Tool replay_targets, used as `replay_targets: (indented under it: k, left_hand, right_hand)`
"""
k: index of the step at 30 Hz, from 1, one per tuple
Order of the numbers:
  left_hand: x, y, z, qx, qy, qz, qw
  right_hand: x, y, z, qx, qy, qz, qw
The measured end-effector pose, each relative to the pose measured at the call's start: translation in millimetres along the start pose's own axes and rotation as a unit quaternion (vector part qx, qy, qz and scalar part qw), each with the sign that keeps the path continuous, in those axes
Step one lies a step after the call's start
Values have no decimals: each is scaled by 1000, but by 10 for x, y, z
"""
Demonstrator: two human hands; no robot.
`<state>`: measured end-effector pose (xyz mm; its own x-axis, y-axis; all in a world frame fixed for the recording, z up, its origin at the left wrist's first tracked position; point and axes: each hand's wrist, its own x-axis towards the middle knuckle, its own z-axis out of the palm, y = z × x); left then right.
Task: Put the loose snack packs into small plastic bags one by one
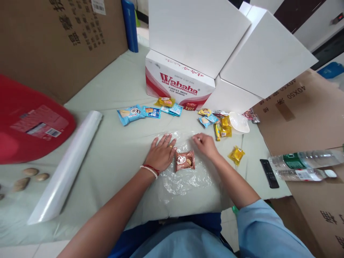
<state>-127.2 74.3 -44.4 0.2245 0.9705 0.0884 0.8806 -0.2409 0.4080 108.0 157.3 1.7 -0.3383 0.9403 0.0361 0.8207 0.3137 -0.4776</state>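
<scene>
A clear, crumpled plastic bag [174, 184] lies spread on the cloth-covered table in front of me. On its middle rests a small brown snack packet [185, 160] with a printed cartoon figure. My left hand [160, 153] is flat with its fingers stretched out, pressing on the bag's left side just beside the packet. At the upper right of the bag, my right hand [204, 144] has its fingers curled in a pinch at the plastic's edge. The pinched bit is mostly hidden by the fingers.
Blue snack packets [130, 114], yellow packets [237, 154] and a white bowl [238, 123] lie beyond my hands. A Wahaha carton [180, 84] stands behind them. A plastic roll [67, 165] lies left; a remote [269, 173] and water bottles [306, 160] are right.
</scene>
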Motion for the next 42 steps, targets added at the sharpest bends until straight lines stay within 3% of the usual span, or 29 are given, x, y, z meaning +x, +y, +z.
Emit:
replay_targets:
  k: [3, 6, 9, 12, 15, 18, 19, 23, 26, 30, 37, 42]
  left_hand:
    - [2, -21, -22, -23, -6, -11, 1000]
    - [-2, -26, -45, -32, -18, -16, 999]
    - [-13, -15, -47, -10, -22, 0, 1000]
    - [-22, -11, -39, -2, -22, 7, 1000]
    - [-21, -16, -37, -5, -21, 5, 1000]
    - [-13, -11, -39, -13, -18, 4, 1000]
    - [-10, -7, -40, -16, -18, 4, 1000]
    - [-2, 7, -37, -21, -16, 8, 1000]
    - [-6, 5, -36, -22, -17, 6, 1000]
    - [-14, -14, -37, -20, -10, 14, 1000]
    - [-8, -31, -9, -10, -6, 11, 1000]
    - [-13, -24, -23, -5, -12, 13, 1000]
  right_hand:
    - [599, 207, -342, -136, 58, 43, 988]
    - [1177, 424, -542, -203, 46, 95, 974]
    - [1541, 565, -542, -184, -4, 173, 968]
    - [1638, 625, -494, -166, -4, 200, 966]
    - [1439, 622, -508, -119, 81, 174, 974]
    - [907, 523, -530, -7, 188, 96, 978]
    - [671, 462, -521, 34, 187, 64, 980]
    - [-266, 140, -357, 160, 50, -76, 983]
    - [-667, -50, -120, 166, -57, -173, 969]
    - [-766, -102, 124, 102, -107, -218, 965]
    - [-719, -133, 184, 136, -80, -180, 971]
    - [-794, -185, 215, 182, -3, -147, 972]
